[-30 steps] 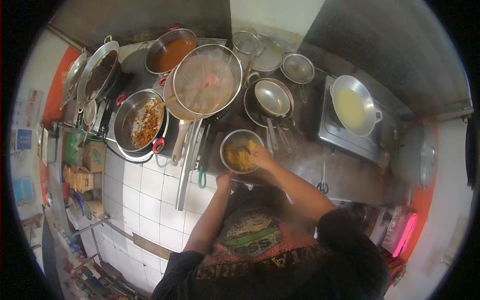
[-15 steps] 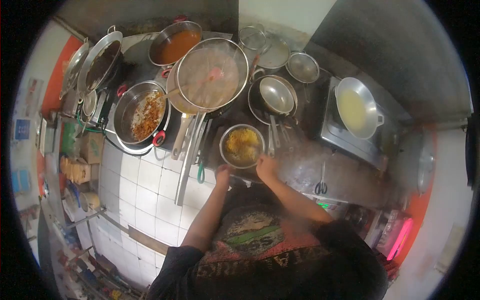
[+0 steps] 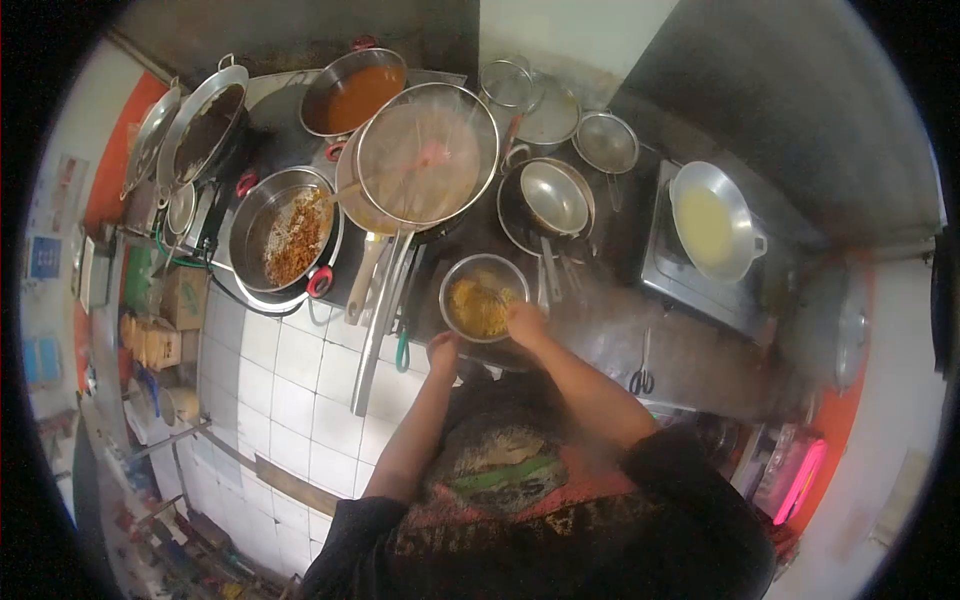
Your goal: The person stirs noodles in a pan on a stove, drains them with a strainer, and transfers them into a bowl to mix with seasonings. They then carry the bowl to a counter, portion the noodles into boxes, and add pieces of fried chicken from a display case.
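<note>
A round metal bowl [image 3: 446, 318] with crumbly yellow food [image 3: 478, 308] stands at the counter's front edge, before my body. My left hand [image 3: 443, 350] is closed at the bowl's near left rim; whether it grips the rim cannot be made out. Over the bowl's near right side, my right hand [image 3: 526, 323] is closed, its fingers reaching inside the rim. What it grips is too blurred to name. Just behind the bowl, a small pan [image 3: 555, 195] rests on a larger dark one, its handle pointing towards me.
A large strainer [image 3: 428, 150] lies over a pot, its long handle jutting past the counter edge. To the left sits a pan of browned bits [image 3: 295, 240]; behind is a pan of orange sauce [image 3: 365, 97]. A wok [image 3: 710, 215] with pale yellow liquid and scissors [image 3: 642, 380] are right. Steam drifts there.
My right hand has moved slightly left and further over the bowl. The yellow food has shifted towards the near right side, baring more of the bowl's far side. My left hand stays nearly in place.
</note>
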Tool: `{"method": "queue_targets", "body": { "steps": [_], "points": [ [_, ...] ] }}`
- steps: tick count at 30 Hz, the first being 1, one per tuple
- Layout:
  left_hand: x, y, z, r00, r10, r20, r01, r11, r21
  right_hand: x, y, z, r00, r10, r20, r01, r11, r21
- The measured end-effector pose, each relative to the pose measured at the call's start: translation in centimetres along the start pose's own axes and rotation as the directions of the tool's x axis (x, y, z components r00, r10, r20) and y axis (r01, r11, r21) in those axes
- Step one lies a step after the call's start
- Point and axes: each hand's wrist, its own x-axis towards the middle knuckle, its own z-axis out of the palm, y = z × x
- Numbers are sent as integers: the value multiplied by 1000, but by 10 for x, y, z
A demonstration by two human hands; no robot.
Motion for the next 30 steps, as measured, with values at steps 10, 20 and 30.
{"method": "queue_targets", "body": {
  "steps": [10, 20, 30],
  "points": [
    [-27, 30, 4, 1000, -28, 8, 28, 999, -24, -52, -12, -17, 1000, -4, -21, 3, 999, -45],
    [11, 3, -13, 995, 92, 31, -96, 976, 195, 12, -11, 15, 991, 15, -136, 9, 985, 170],
    [13, 2, -25, 989, 85, 125, -65, 985, -157, -43, -45, -50, 968, -172, 181, 186, 981, -60]
  ]
}}
